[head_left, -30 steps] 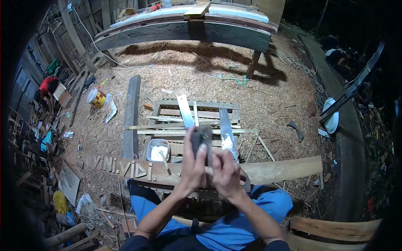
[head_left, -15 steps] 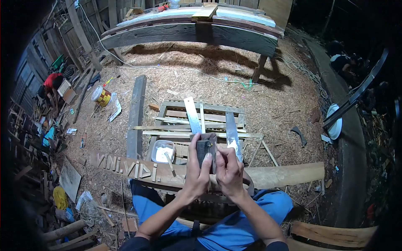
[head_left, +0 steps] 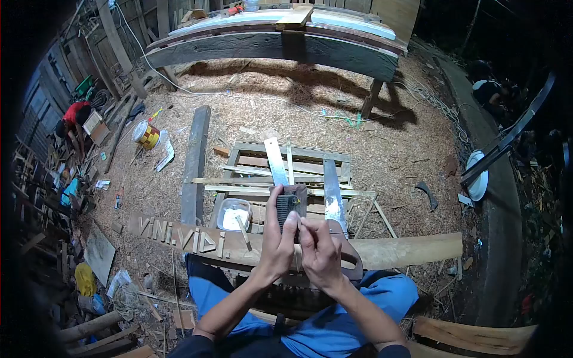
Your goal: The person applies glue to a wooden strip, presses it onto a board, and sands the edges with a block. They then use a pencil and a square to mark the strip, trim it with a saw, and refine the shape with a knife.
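Observation:
My left hand (head_left: pixel 276 241) is wrapped round a dark block (head_left: pixel 300 197) with a ribbed face, held upright above the plank. Close to the block's lower right edge, my right hand (head_left: pixel 322 253) has its thumb and fingers pinched together. Whatever lies in that pinch is too small to make out. Under both hands runs a long wooden plank (head_left: pixel 412 250), with wooden letters (head_left: pixel 179 234) reading "VINI.VIDI." on its left part. A handsaw (head_left: pixel 332 194) lies just beyond my right hand. A clear tub (head_left: pixel 234 216) of white stuff stands left of my hands, a thin stick (head_left: pixel 243 231) leaning at it.
A slatted wooden frame (head_left: pixel 250 147) lies ahead, with a metal straight strip (head_left: pixel 275 158) and thin wood strips on it. Beyond stands a long workbench (head_left: pixel 239 51). A paint bucket (head_left: pixel 145 136) is at left. A person in red (head_left: pixel 77 119) bends over at far left.
My right hand has shifted slightly left and down, its fingers now pinched closer together. The block has moved slightly left and shows more of its right side.

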Demonstrator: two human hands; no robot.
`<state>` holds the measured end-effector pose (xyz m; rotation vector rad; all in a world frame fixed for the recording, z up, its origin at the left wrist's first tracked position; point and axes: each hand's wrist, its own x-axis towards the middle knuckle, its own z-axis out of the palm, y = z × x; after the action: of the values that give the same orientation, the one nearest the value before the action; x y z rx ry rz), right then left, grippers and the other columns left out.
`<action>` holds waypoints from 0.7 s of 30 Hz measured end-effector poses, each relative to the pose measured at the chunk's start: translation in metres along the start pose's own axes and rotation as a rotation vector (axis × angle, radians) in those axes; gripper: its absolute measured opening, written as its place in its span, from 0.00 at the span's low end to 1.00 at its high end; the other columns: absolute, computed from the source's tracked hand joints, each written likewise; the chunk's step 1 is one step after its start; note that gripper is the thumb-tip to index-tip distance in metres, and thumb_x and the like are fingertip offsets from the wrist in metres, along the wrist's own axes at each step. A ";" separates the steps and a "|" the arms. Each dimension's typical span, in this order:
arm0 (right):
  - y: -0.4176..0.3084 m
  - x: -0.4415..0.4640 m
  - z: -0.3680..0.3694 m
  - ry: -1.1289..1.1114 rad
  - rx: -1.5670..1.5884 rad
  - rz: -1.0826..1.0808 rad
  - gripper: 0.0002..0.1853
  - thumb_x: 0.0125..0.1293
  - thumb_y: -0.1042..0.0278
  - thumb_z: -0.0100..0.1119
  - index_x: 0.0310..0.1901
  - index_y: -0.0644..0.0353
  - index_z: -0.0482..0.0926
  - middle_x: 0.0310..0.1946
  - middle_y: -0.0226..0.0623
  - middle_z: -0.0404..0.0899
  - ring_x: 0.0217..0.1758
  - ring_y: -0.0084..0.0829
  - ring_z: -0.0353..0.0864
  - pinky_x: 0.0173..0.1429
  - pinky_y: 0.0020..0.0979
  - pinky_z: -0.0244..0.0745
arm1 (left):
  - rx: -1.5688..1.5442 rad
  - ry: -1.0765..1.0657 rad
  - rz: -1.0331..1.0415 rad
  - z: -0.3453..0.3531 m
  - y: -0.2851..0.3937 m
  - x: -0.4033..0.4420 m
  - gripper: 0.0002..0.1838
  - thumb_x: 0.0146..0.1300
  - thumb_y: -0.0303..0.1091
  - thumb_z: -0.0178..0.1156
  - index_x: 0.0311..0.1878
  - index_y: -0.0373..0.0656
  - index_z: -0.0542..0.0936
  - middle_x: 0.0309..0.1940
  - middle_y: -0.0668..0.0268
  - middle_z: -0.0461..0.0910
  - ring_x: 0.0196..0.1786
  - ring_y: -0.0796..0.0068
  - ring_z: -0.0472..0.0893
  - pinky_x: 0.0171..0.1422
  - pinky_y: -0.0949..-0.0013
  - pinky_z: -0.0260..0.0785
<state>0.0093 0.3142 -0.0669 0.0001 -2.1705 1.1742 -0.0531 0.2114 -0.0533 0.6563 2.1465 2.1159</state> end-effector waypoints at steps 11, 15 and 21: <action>0.012 -0.001 -0.006 0.096 0.046 0.101 0.09 0.78 0.71 0.58 0.54 0.63 0.78 0.26 0.44 0.82 0.23 0.39 0.85 0.28 0.37 0.74 | -0.023 -0.037 0.015 0.005 -0.003 -0.005 0.33 0.82 0.41 0.47 0.81 0.31 0.54 0.72 0.43 0.66 0.73 0.55 0.69 0.79 0.59 0.58; 0.008 -0.004 -0.005 0.107 0.042 0.021 0.09 0.78 0.71 0.58 0.54 0.62 0.78 0.27 0.48 0.83 0.24 0.44 0.86 0.29 0.40 0.76 | 0.082 -0.018 0.056 0.001 0.006 0.000 0.33 0.82 0.41 0.47 0.80 0.30 0.55 0.72 0.42 0.66 0.74 0.52 0.69 0.79 0.58 0.58; 0.001 0.000 -0.012 0.022 -0.030 0.017 0.09 0.78 0.70 0.57 0.54 0.62 0.78 0.31 0.49 0.84 0.28 0.46 0.87 0.29 0.42 0.76 | -0.008 0.040 0.017 0.004 0.004 0.000 0.32 0.81 0.39 0.47 0.79 0.30 0.55 0.71 0.42 0.66 0.72 0.52 0.69 0.79 0.56 0.58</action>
<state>0.0153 0.3237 -0.0630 -0.0440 -2.1724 1.1449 -0.0504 0.2149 -0.0493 0.6391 2.1591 2.1629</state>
